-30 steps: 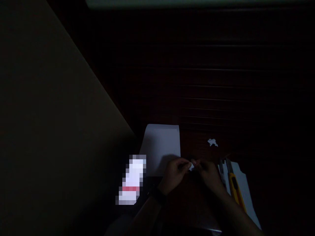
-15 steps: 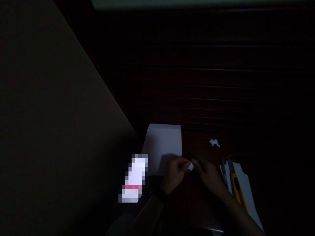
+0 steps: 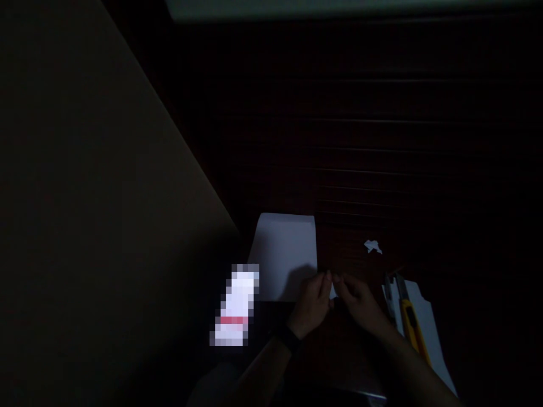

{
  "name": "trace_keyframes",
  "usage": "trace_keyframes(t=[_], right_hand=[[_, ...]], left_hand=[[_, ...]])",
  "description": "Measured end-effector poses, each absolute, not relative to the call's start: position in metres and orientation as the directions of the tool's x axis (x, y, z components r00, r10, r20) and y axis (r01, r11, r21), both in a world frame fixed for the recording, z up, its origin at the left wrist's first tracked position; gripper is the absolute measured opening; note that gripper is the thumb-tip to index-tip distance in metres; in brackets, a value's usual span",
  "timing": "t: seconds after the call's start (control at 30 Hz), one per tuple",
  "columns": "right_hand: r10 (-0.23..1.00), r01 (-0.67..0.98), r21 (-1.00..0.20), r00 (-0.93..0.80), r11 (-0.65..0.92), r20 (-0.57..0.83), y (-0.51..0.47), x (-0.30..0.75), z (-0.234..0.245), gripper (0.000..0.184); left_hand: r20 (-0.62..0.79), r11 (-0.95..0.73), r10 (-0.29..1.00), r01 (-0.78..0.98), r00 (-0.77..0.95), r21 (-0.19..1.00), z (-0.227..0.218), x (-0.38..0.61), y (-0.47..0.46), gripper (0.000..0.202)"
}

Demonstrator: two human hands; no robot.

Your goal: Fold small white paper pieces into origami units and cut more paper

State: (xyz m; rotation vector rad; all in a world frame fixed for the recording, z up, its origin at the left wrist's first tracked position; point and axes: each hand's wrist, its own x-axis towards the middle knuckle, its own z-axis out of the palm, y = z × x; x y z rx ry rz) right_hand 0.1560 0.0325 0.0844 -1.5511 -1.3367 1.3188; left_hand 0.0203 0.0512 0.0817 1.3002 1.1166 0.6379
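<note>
Between my two hands is a small piece of white paper [image 3: 333, 290], mostly covered by the fingers. My left hand [image 3: 313, 298], with a dark band at the wrist, pinches it from the left side. From the right, my right hand [image 3: 360, 299] grips it with thumb and fingers close together. A small folded white paper shape [image 3: 373, 246] lies on the dark wooden table beyond my right hand. Behind my left hand lies a white paper sheet [image 3: 282, 249], partly in the hand's shadow.
A yellow box cutter [image 3: 412, 327] rests on white paper [image 3: 432, 328] at the right, beside a dark metallic tool [image 3: 388, 294]. On the left glows a blurred-out phone screen [image 3: 236, 305]. A plain wall [image 3: 106, 198] rises at far left. The scene is very dim.
My fingers have shifted on the small paper, and my left hand has turned more upright. The whole view has moved slightly, so the things appear a little farther right.
</note>
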Motion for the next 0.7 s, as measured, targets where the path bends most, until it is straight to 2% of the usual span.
trace_keyframes(t=[0.33,0.47,0.6,0.7], right_hand=[[0.923,0.095,-0.924,-0.075,-0.371,-0.378,0.029,0.163,0.087,0.024],[0.896,-0.016,-0.905,-0.145,-0.426,-0.419,0.027,0.159,0.083,0.028],[0.888,-0.128,-0.88,-0.112,-0.457,-0.445,0.025,0.151,0.078,0.03],[0.895,-0.082,-0.893,-0.083,-0.444,-0.437,0.028,0.149,0.08,0.032]], left_hand=[[-0.283,0.219,0.903,0.221,0.323,0.95,0.08,0.023,0.052,0.042],[-0.364,0.339,0.877,0.133,0.313,0.931,0.078,0.023,0.052,0.042],[-0.423,0.409,0.854,0.112,0.302,0.905,0.079,0.023,0.052,0.043],[-0.435,0.431,0.847,0.085,0.306,0.898,0.08,0.022,0.055,0.043]])
